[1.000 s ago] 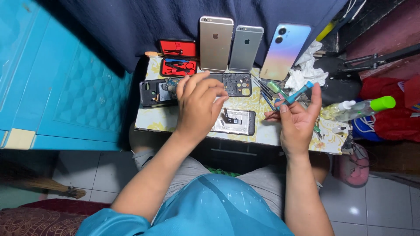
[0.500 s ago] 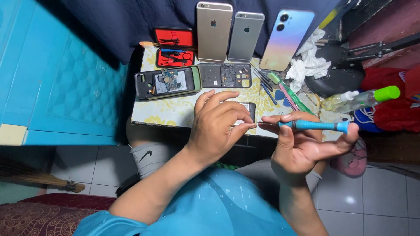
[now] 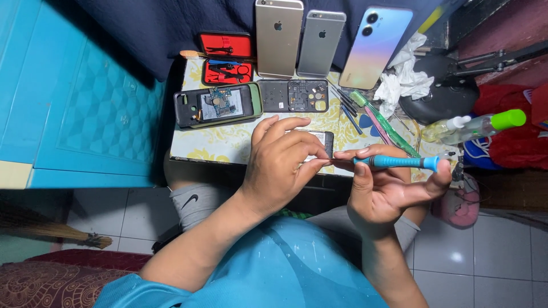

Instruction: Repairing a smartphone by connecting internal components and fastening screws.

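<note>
blue screwdriver (image 3: 394, 162) in right hand (image 3: 383, 194), tip at left hand (image 3: 282, 162) fingertips

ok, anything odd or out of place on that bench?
Nothing spilled. An opened phone lies with its circuit board bare. The crumpled white tissue sits loose at the table edge. The right hand holds a blue screwdriver level, the left hand pinching at its tip.
</note>
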